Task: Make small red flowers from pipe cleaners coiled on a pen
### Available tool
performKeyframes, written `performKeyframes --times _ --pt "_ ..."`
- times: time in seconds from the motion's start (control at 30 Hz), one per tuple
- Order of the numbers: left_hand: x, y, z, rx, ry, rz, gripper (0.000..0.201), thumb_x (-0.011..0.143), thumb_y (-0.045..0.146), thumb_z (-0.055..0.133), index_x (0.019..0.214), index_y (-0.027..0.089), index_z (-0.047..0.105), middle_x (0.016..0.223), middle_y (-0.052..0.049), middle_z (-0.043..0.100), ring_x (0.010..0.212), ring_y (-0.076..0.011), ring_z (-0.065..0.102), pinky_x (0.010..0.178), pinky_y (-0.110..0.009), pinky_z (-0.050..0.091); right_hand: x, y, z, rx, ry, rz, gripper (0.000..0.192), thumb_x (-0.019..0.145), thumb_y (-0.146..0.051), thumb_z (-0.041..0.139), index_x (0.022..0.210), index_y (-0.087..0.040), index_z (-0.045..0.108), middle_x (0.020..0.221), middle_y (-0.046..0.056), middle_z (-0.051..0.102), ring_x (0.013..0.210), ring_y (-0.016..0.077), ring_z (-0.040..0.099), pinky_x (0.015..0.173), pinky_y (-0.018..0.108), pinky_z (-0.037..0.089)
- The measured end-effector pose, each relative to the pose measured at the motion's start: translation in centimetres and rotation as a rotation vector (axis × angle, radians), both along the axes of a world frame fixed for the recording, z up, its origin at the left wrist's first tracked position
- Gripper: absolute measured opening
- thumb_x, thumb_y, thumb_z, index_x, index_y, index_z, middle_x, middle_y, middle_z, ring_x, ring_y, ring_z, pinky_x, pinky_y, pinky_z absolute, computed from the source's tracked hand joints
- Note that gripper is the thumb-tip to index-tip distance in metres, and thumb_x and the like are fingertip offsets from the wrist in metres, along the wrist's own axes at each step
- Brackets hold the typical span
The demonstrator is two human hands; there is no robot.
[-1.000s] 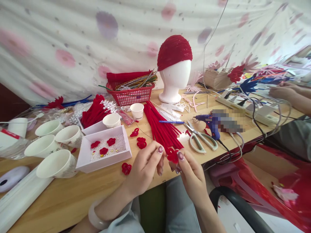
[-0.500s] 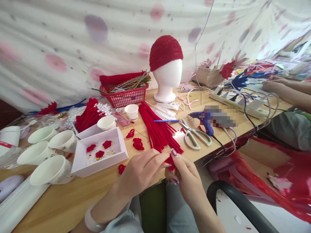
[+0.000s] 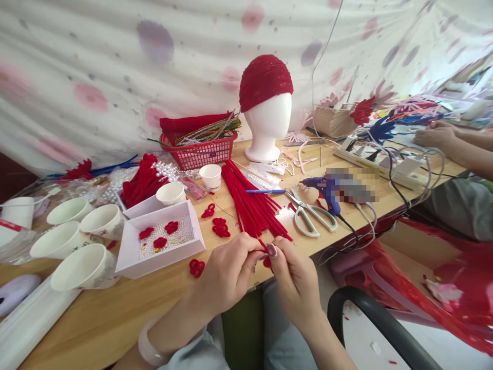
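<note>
My left hand [image 3: 231, 270] and my right hand [image 3: 295, 277] meet at the table's front edge, both pinching a small piece of red pipe cleaner [image 3: 267, 262]. Fingers cover most of that piece, so its full shape is hidden. Just beyond the fingertips lies a fanned bundle of long red pipe cleaners [image 3: 250, 203]. Left of the bundle are red looped flowers, one [image 3: 220, 227] in the middle, a smaller one [image 3: 208, 210] behind, and another [image 3: 196, 267] beside my left hand. Scissors [image 3: 313, 218] with pale handles lie partly open beyond my right hand, near a blue pen [image 3: 265, 191].
A white box [image 3: 165, 261] holds pearls and red flowers, with several paper cups [image 3: 82, 267] to its left. A blue glue gun [image 3: 325, 192], power strip [image 3: 385, 167], red basket [image 3: 204, 154] and foam head [image 3: 268, 123] stand farther back. Another person's hands [image 3: 439, 136] are at right.
My fingertips have drawn closer together and turned around the red piece, so less of it shows. The whole view has shifted slightly; the table items lie as before.
</note>
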State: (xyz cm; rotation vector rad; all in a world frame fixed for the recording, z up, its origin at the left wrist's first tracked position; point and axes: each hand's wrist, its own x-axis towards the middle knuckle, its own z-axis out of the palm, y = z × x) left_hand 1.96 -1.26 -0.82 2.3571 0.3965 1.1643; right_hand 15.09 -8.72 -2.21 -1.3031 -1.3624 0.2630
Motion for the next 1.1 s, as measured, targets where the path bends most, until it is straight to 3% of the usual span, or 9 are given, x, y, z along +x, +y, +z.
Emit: performKeyframes --times 0.17,0.4,0.5,0.6,0.73,1.1 --pt "-0.1 -0.5 0.4 -0.494 -0.004 -0.072 0.025 0.100 0.029 0.046 0.077 0.020 0.049 0.060 0.004 0.050 0.051 -0.0092 0.050 0.052 -0.022 0.039 0.2 0.4 -0.3 0.166 -0.202 -0.034 0.019 0.095 -0.008 0.047 0.081 -0.021 0.050 0.071 -0.002 0.052 0.063 0.0130 0.049 0.058 0.024 0.037" --pt "0.5 -0.6 0.8 -0.997 -0.031 -0.161 0.035 0.095 0.046 0.054 0.073 0.021 0.043 0.046 0.010 0.039 0.037 -0.0056 0.033 0.039 -0.019 0.025 0.4 1.2 -1.5 0.227 -0.207 -0.065 0.020 0.092 -0.006 0.051 0.081 -0.022 0.050 0.071 -0.001 0.052 0.065 0.0150 0.050 0.059 0.027 0.039" --pt "0.8 -0.4 0.8 -1.160 -0.068 -0.209 0.037 0.092 0.052 0.058 0.076 0.020 0.048 0.047 0.010 0.042 0.037 -0.0055 0.038 0.040 -0.018 0.031 0.3 1.4 -1.7 0.151 -0.089 -0.061 0.022 0.097 -0.012 0.050 0.077 -0.022 0.049 0.067 -0.002 0.050 0.059 0.0132 0.048 0.055 0.026 0.037" --pt "1.0 0.1 0.5 -1.303 -0.129 -0.297 0.040 0.088 0.054 0.062 0.077 0.018 0.052 0.055 0.006 0.048 0.048 -0.0082 0.050 0.048 -0.020 0.044 -0.1 1.4 -1.5 0.007 0.176 0.046 0.031 0.104 -0.023 0.040 0.074 -0.023 0.046 0.062 -0.004 0.046 0.051 0.0119 0.044 0.050 0.024 0.037" --pt "1.2 0.5 0.2 -1.350 -0.182 -0.353 0.040 0.086 0.055 0.066 0.077 0.018 0.053 0.066 0.003 0.054 0.061 -0.0103 0.054 0.060 -0.022 0.050 -0.3 1.0 -1.3 -0.102 0.351 0.168 0.033 0.107 -0.034 0.036 0.078 -0.023 0.049 0.069 -0.002 0.052 0.059 0.0135 0.050 0.056 0.025 0.044" --pt "1.0 0.2 -0.8 -1.128 -0.151 -0.376 0.040 0.097 0.054 0.051 0.075 0.020 0.045 0.069 0.004 0.045 0.065 -0.0109 0.045 0.066 -0.025 0.041 -1.4 0.7 -0.7 -0.067 0.322 0.144 0.034 0.107 -0.031 0.037 0.077 -0.021 0.048 0.068 -0.002 0.053 0.059 0.0123 0.051 0.058 0.024 0.044"
